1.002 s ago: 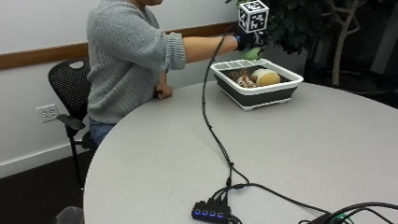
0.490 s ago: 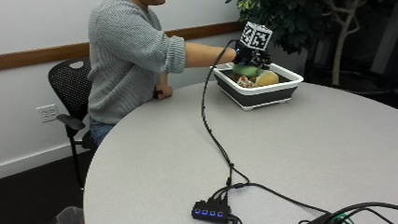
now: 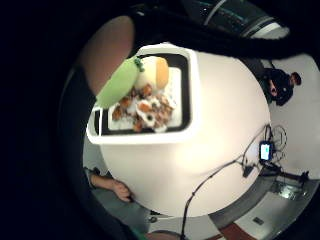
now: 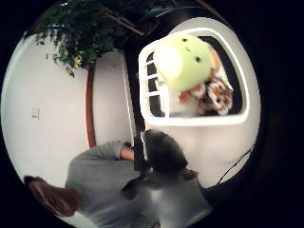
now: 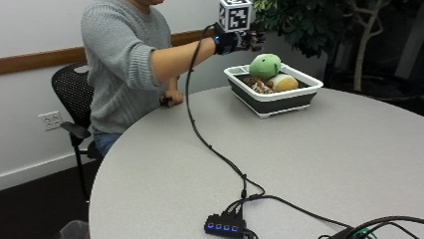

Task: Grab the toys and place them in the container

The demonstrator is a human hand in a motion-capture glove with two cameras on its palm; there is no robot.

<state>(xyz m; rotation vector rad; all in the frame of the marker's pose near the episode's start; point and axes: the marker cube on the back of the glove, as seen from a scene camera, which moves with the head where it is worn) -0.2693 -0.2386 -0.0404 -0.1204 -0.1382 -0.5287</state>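
Green plush toy (image 5: 265, 65) lying in the container (image 5: 285, 97), on top of the striped (image 5: 260, 86) and tan (image 5: 285, 82) toys.
Gloved right hand (image 5: 233, 41) above the container's far rim, apart from the toy and holding nothing; whether its fingers are straight or curled cannot be told. Judged step: release and withdrawal. Advice: lift straight clear of the container; the top toy sits high and may tip toward the rim.

Round grey desk (image 5: 344, 149), black mesh office chair (image 5: 69, 99), white wall with wooden rail (image 5: 40, 57), leafy potted tree (image 5: 311, 22) behind.
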